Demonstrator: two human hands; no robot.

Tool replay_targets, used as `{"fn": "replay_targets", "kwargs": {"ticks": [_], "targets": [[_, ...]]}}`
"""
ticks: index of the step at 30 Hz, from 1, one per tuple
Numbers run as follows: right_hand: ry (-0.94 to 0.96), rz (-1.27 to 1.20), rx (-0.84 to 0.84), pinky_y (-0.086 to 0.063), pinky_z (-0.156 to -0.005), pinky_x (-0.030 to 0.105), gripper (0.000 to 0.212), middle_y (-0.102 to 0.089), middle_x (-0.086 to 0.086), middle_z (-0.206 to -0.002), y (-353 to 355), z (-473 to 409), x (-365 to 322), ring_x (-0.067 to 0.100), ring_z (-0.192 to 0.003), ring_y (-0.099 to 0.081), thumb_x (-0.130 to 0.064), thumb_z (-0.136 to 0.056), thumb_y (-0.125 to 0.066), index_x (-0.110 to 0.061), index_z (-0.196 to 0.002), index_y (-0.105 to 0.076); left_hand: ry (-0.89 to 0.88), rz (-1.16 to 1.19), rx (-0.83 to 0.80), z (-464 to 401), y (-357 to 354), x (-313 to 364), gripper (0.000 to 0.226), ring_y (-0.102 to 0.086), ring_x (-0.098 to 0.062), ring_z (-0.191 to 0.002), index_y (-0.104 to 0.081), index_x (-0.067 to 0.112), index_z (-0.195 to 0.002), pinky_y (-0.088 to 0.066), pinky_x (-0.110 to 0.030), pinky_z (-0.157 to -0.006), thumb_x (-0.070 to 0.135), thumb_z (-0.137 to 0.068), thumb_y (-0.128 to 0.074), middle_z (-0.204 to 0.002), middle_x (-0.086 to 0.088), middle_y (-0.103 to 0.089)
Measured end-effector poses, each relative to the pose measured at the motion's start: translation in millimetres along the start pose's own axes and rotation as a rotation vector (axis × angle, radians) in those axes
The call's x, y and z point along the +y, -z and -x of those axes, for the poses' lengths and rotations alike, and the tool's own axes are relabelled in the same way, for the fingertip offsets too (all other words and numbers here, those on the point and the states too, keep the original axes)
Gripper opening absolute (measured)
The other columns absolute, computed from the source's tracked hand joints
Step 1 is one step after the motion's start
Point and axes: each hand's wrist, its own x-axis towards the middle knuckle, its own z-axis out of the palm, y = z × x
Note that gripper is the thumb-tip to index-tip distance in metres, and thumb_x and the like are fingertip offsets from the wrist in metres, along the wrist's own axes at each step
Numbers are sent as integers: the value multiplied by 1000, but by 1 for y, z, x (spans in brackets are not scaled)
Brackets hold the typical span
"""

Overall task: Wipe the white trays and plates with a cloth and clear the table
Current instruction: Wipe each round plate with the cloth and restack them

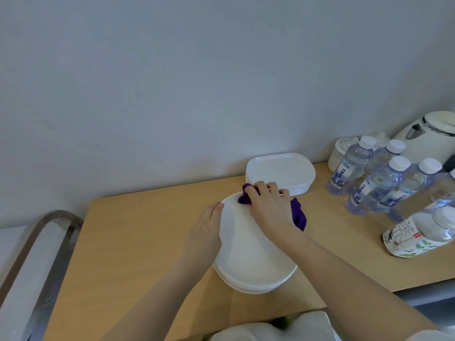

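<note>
Grey wall is seen behind the table [138,242]. Trays [280,172] are stacked at its far edge; plates [253,257] near the middle. The top plate is being wiped: cloth [299,212] gripped by the right hand [269,207], rim steadied by the left hand [206,230], fingers straight. Next, the remaining surface should be swept.

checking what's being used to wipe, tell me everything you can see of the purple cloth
The purple cloth is a dark violet, soft-looking fabric, bunched up rather than spread flat. It lies on the far part of the top white plate of a stack, under the right hand, whose fingers curl over it. Only two parts show: a tuft beyond the fingers and a larger fold on the hand's right.
</note>
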Motion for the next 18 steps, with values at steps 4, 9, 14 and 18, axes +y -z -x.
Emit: {"fn": "replay_targets", "kwargs": {"ticks": [4, 9, 14, 18], "targets": [[-89, 25, -77, -33, -61, 33, 30, -48, 2, -109, 1, 7, 17, 26, -94, -47, -14, -91, -49, -21, -119, -43, 16, 14, 10, 1, -2, -2, 63, -36, -11, -133, -32, 17, -143, -36, -15, -85, -5, -87, -46, -152, 6, -27], [-96, -60, -125, -39, -58, 30, 23, -51, 0, -109, 13, 24, 42, 22, -92, -52, -29, -97, -41, -20, -118, -45, 53, 43, 1, 1, -2, -3, 59, -36, -10, -133, -35, 19, -142, -36, -16, -85, -3, -88, -44, -151, 8, -28], [-110, -143, -127, -44, -58, 29, 21, -53, -5, -101, 26, 43, 59, 17, -91, -51, -35, -96, -41, -23, -111, -48, 86, 34, 7, 0, 0, 0, 63, -43, -13, -128, -38, 19, -139, -41, -22, -79, -10, -83, -38, -151, 11, -30], [-187, -240, -88, -45, -59, 30, 18, -53, -8, -95, 26, 55, 72, 16, -86, -51, -34, -93, -43, -26, -107, -52, 147, 85, 13, -1, -1, 3, 64, -53, -19, -106, -37, 22, -138, -42, -27, -71, -9, -83, -37, -145, 12, -37]]}}
